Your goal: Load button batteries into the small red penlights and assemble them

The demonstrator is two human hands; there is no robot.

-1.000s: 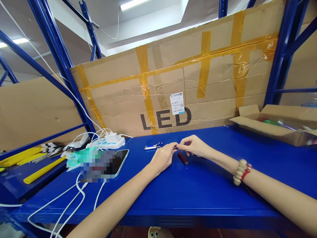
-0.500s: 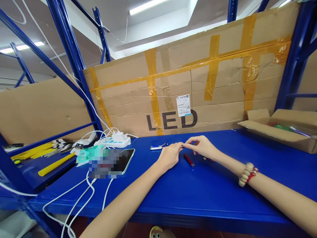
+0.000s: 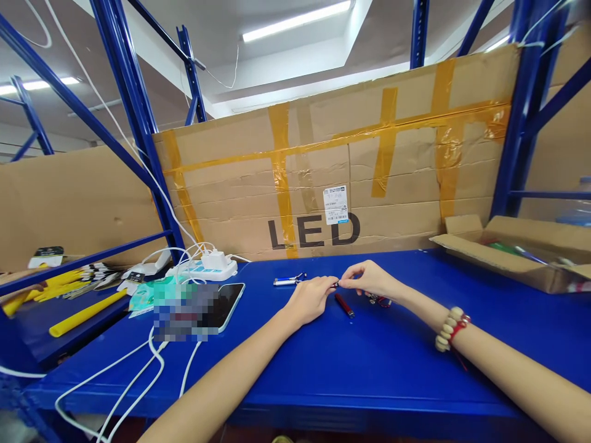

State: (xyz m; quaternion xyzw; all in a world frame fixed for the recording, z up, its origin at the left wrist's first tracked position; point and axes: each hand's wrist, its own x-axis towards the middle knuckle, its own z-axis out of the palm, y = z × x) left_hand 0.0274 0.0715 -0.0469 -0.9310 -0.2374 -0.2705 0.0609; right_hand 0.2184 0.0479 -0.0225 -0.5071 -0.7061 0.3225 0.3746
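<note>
My left hand [image 3: 308,299] and my right hand [image 3: 370,280] meet over the blue tabletop [image 3: 351,363], fingertips pinched together on a tiny dark part [image 3: 337,284] held between them. A red pen-like tube [image 3: 344,304] lies on the table just below the pinch. A small cluster of little parts [image 3: 379,301] sits under my right hand. A small blue-and-silver keychain light [image 3: 287,280] lies to the left of my left hand. My right wrist wears a bead bracelet [image 3: 449,329].
A phone [image 3: 225,306] lies screen-up at left, with white cables [image 3: 138,375] and a power strip [image 3: 203,267] behind it. An open cardboard box [image 3: 512,252] stands at right. A taped cardboard sheet marked LED [image 3: 323,184] backs the table. Yellow items [image 3: 78,314] lie on the left shelf.
Only the head camera has shifted a little. Both hands stay pinched together at the same spot on the table.
</note>
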